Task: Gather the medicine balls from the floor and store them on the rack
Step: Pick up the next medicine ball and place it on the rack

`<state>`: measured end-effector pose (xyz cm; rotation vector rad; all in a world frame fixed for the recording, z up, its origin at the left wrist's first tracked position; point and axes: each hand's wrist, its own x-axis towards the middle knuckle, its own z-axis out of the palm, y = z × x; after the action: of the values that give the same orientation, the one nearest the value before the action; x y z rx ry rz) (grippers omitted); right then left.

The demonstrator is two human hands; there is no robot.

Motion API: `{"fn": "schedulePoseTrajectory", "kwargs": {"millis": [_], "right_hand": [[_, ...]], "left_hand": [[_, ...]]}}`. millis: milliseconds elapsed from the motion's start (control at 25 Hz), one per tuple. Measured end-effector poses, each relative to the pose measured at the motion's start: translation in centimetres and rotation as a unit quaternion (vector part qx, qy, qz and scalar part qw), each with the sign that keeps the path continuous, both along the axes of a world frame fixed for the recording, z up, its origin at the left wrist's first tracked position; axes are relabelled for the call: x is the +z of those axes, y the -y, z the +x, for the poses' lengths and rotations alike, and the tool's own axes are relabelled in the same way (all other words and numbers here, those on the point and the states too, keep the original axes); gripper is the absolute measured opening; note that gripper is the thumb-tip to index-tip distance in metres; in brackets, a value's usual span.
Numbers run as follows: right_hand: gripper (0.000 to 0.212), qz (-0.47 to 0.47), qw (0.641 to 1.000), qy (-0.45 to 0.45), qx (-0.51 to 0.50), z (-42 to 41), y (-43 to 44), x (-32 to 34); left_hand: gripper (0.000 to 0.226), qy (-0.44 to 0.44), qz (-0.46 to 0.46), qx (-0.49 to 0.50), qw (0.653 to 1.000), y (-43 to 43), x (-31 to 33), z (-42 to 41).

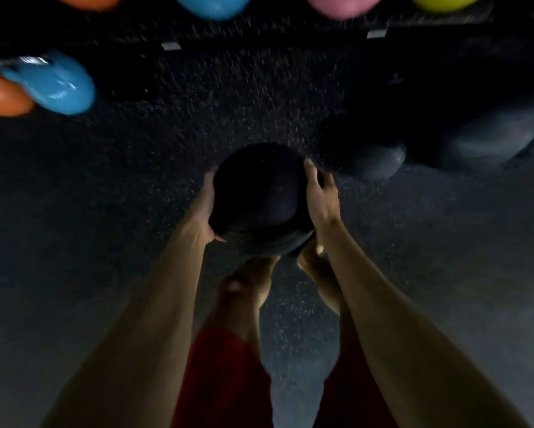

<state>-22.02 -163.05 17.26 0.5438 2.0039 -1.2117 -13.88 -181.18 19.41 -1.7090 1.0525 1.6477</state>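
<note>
Dark medicine ball (261,196) gripped between left hand (202,211) and right hand (321,196), above speckled floor (197,118), second ball (373,159) nearby

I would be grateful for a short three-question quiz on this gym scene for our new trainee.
1. True or false: only the left hand holds the dark round medicine ball.
2. Along the top edge, what colour is the glossy weight between the blue rounded weight and the yellow rounded weight? A green, B pink, C white.
3. Fill in: the dark grey ball on the speckled black floor lies to the person's ____ of the held ball.

Key
1. False: the right hand grips it too.
2. B, the pink rounded weight.
3. right
</note>
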Motion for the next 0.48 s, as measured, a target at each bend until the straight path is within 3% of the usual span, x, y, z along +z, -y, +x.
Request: {"fn": "schedulePoseTrajectory", "kwargs": {"millis": [240,400,480], "right_hand": [[0.059,-0.068,0.996,-0.066,-0.003,2.8,2.3,19.7],[0.060,-0.114,0.983,-0.138,0.034,3.2,3.8,28.4],[0.060,-0.148,0.970,-0.188,0.050,3.3,4.5,32.2]], "left_hand": [[0.085,-0.093,-0.049,-0.001,0.994,1.9,22.1,2.2],[0.091,-0.156,-0.104,0.035,0.982,2.5,30.7,4.6],[0.067,-0.225,-0.119,0.069,0.965,2.4,35.2,5.9]]}}
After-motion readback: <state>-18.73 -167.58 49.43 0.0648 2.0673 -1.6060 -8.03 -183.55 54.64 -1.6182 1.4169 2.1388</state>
